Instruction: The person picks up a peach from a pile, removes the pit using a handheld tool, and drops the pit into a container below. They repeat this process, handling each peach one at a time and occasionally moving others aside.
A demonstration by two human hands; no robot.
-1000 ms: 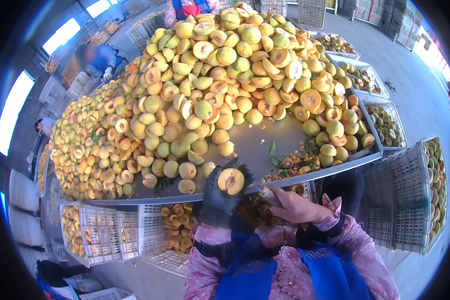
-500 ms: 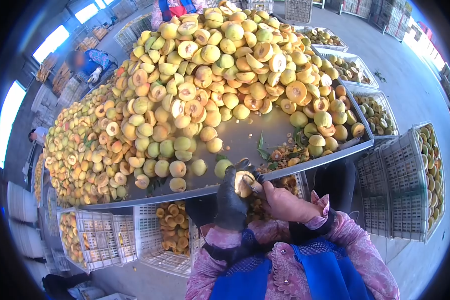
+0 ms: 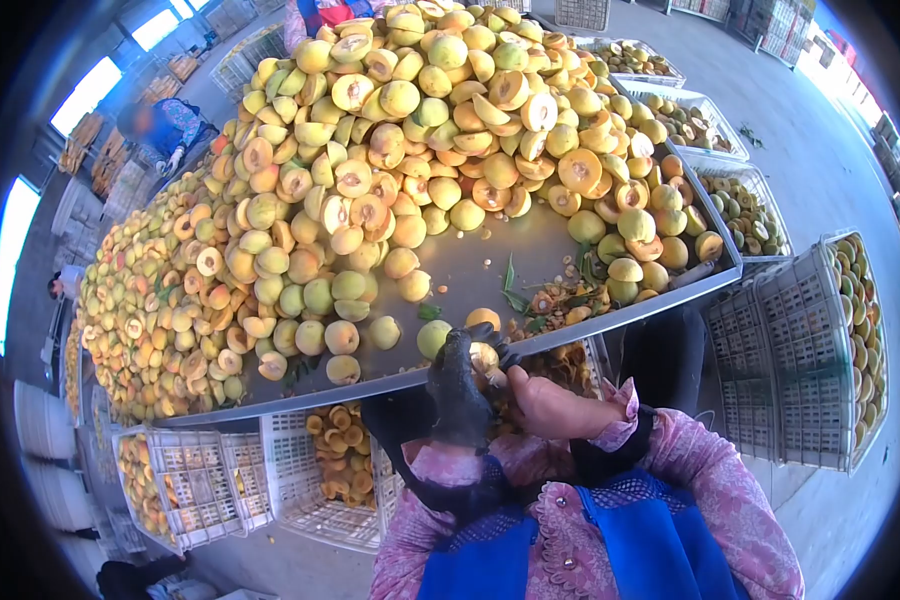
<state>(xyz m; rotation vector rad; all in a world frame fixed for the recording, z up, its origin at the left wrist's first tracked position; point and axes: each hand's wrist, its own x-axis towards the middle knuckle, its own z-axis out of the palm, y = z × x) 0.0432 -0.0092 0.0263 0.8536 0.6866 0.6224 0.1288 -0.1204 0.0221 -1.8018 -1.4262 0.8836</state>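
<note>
My left hand (image 3: pixel 460 390), in a dark glove, is closed around a cut peach half (image 3: pixel 484 358) at the table's front edge. Close to its right side is my bare right hand (image 3: pixel 555 404), its fingers closed on a small tool that is mostly hidden at the fruit. Another peach piece (image 3: pixel 483 319) shows just above the gloved fingers. A whole-looking greenish peach (image 3: pixel 433 339) lies on the metal table (image 3: pixel 470 268) beside the glove. Behind them rises a large heap of halved peaches (image 3: pixel 370 150).
Crates of peach halves stand below the front edge (image 3: pixel 345 455) and along the right (image 3: pixel 740 215). A tall crate (image 3: pixel 790 350) is at the far right. Scraps and leaves (image 3: pixel 560 300) lie near the table's edge. A co-worker (image 3: pixel 170 130) is at the upper left.
The view has shifted slightly. My right hand has turned and drawn a little down from the fruit, and a peach piece now shows above my left hand's fingers.
</note>
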